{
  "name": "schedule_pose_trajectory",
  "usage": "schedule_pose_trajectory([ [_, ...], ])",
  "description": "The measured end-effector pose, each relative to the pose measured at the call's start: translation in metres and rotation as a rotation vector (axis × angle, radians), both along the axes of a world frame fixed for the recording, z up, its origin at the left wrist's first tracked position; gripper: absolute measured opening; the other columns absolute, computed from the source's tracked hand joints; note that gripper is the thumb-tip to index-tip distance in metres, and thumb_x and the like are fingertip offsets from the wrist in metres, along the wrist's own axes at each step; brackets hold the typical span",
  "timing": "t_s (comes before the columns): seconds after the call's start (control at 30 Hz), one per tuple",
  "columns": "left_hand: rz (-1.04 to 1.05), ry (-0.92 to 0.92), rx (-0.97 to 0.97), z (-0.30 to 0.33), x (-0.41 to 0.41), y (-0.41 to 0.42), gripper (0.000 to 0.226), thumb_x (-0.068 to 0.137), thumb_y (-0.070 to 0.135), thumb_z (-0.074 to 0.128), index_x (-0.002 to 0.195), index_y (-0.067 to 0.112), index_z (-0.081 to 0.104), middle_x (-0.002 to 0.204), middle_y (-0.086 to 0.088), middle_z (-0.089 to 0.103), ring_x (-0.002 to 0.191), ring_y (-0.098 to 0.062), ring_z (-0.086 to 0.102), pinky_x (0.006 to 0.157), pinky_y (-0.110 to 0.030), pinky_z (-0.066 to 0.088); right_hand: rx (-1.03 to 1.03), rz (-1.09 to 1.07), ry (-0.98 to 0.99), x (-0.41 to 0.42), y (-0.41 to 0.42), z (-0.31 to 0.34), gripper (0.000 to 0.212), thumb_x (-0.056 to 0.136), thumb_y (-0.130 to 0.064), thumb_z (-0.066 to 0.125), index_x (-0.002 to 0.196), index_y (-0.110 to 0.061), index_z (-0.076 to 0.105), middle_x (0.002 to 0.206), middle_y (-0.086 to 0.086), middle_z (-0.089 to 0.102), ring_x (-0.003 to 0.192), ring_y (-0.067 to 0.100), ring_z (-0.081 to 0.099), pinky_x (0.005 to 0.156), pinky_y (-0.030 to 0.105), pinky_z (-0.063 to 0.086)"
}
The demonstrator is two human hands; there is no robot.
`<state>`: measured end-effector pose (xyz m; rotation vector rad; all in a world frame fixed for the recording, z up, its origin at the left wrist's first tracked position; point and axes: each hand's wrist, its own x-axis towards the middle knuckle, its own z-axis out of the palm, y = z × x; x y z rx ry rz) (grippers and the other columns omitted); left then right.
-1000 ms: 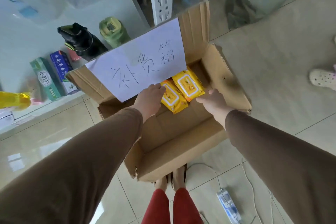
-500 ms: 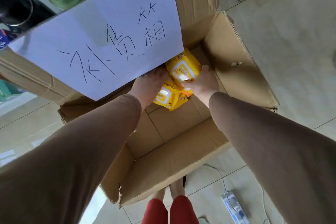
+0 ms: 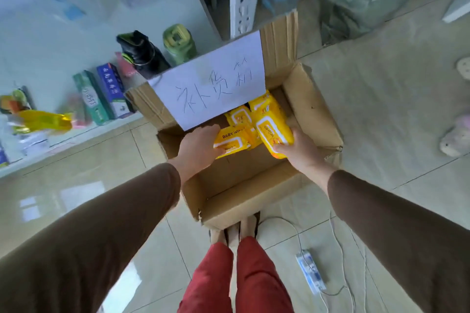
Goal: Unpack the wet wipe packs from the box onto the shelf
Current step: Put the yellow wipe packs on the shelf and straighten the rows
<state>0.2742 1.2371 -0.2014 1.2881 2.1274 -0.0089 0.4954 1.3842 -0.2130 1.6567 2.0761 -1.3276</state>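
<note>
— How many packs do you have in hand over the cardboard box [image 3: 315, 119]?

— Two held, one each. Your left hand [image 3: 198, 151] is closed round the left wipe pack [image 3: 232, 141], thumb on top, the other fingers tucked beneath; "BABY WIPES" reads along its upper edge. Your right hand [image 3: 301, 151] clamps the right wipe pack [image 3: 273, 132] at its near end, fingertips curled over the corner. The two packs touch each other, both inside the box mouth.

— And any left?

— At least one more yellow pack [image 3: 237, 115] lies behind them at 12 o'clock, partly covered by the handwritten paper sign [image 3: 211, 81] taped to the far flap. How many sit under that sheet you cannot tell.

— The shelf?

— The shelf [image 3: 76, 138] runs off at 9 o'clock, carrying two toothpaste boxes [image 3: 101, 95], one black bottle [image 3: 142, 54], one green bottle [image 3: 179, 43] and a blurred yellow wrapper [image 3: 44, 119]. Its left end is cut off. A power strip [image 3: 311, 272] lies on the floor at 5 o'clock.
</note>
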Motion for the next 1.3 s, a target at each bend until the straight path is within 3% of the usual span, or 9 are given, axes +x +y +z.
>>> schedule_pose_trajectory([
  [0.07, 0.046, -0.046, 0.022, 0.059, -0.018, -0.017, 0.034, 0.087, 0.039, 0.066, 0.107, 0.02, 0.047, 0.092, 0.002, 0.055, 0.089, -0.026, 0.058, 0.067, -0.036, 0.046, 0.044, 0.064, 0.076, -0.014, -0.013, 0.061, 0.049, 0.077, -0.03, 0.077, 0.118, -0.02, 0.052, 0.104, 0.0, 0.067, 0.09, 0.024, 0.065, 0.073, 0.034, 0.052],
  [0.17, 0.106, -0.094, 0.084, 0.148, -0.055, -0.048, 0.034, 0.086, 0.037, 0.068, 0.108, 0.019, 0.048, 0.093, -0.001, 0.058, 0.087, -0.028, 0.06, 0.073, -0.041, 0.052, 0.103, 0.079, 0.199, -0.043, -0.032, 0.155, 0.041, 0.075, -0.026, 0.08, 0.104, -0.024, 0.051, 0.096, -0.005, 0.065, 0.081, 0.018, 0.062, 0.06, 0.02, 0.047],
  [0.3, 0.159, -0.048, 0.181, 0.256, -0.117, -0.102, 0.045, 0.082, 0.039, 0.072, 0.118, 0.024, 0.051, 0.092, 0.002, 0.058, 0.079, -0.024, 0.057, 0.07, -0.037, 0.05, 0.06, -0.036, 0.464, -0.101, -0.064, 0.265, 0.028, 0.075, -0.014, 0.083, 0.088, -0.025, 0.061, 0.083, -0.002, 0.07, 0.072, 0.007, 0.066, 0.065, 0.031, 0.055],
  [0.37, 0.193, -0.049, 0.244, 0.298, -0.153, -0.128, 0.047, 0.077, 0.039, 0.076, 0.115, 0.029, 0.051, 0.091, 0.003, 0.059, 0.082, -0.025, 0.058, 0.07, -0.037, 0.048, -0.001, -0.078, 0.57, -0.136, -0.081, 0.307, 0.026, 0.078, -0.006, 0.081, 0.091, -0.02, 0.064, 0.09, 0.009, 0.073, 0.074, 0.005, 0.067, 0.061, 0.021, 0.053],
  [0.47, 0.215, -0.019, 0.31, 0.353, -0.207, -0.16, 0.042, 0.075, 0.039, 0.077, 0.107, 0.032, 0.052, 0.09, 0.003, 0.058, 0.083, -0.023, 0.057, 0.06, -0.033, 0.036, -0.046, -0.098, 0.698, -0.189, -0.101, 0.354, 0.032, 0.077, -0.012, 0.081, 0.106, -0.017, 0.068, 0.104, 0.011, 0.074, 0.09, 0.018, 0.071, 0.067, 0.027, 0.055],
  [0.6, 0.234, -0.01, 0.402, 0.411, -0.269, -0.184, 0.035, 0.076, 0.031, 0.079, 0.102, 0.027, 0.057, 0.084, 0.005, 0.061, 0.079, -0.022, 0.058, 0.066, -0.036, 0.046, -0.058, -0.084, 0.812, -0.264, -0.111, 0.401, 0.033, 0.083, 0.0, 0.072, 0.115, -0.005, 0.062, 0.108, 0.009, 0.071, 0.092, 0.014, 0.07, 0.071, 0.029, 0.057],
  [0.9, 0.292, 0.118, 0.457, 0.455, -0.412, -0.154, 0.032, 0.076, 0.033, 0.08, 0.1, 0.028, 0.059, 0.085, 0.004, 0.063, 0.078, -0.021, 0.059, 0.065, -0.035, 0.049, 0.043, 0.06, 0.882, -0.424, -0.054, 0.443, 0.029, 0.084, -0.012, 0.075, 0.106, -0.026, 0.064, 0.111, 0.001, 0.072, 0.103, 0.02, 0.069, 0.074, 0.032, 0.056],
  [1.07, 0.316, 0.192, 0.427, 0.448, -0.489, -0.098, 0.037, 0.075, 0.035, 0.082, 0.104, 0.026, 0.061, 0.09, -0.002, 0.063, 0.085, -0.026, 0.059, 0.07, -0.037, 0.049, 0.062, 0.116, 0.844, -0.513, 0.015, 0.437, 0.03, 0.089, -0.007, 0.07, 0.111, -0.023, 0.059, 0.104, -0.005, 0.069, 0.092, 0.009, 0.067, 0.07, 0.023, 0.052],
  [1.3, 0.383, 0.2, 0.336, 0.44, -0.574, -0.029, 0.069, 0.079, 0.035, 0.08, 0.139, 0.018, 0.05, 0.13, -0.006, 0.059, 0.117, -0.031, 0.056, 0.094, -0.04, 0.046, 0.006, 0.246, 0.737, -0.622, 0.093, 0.418, 0.023, 0.092, -0.01, 0.067, 0.107, -0.025, 0.057, 0.108, -0.005, 0.068, 0.098, 0.012, 0.066, 0.07, 0.023, 0.05],
])
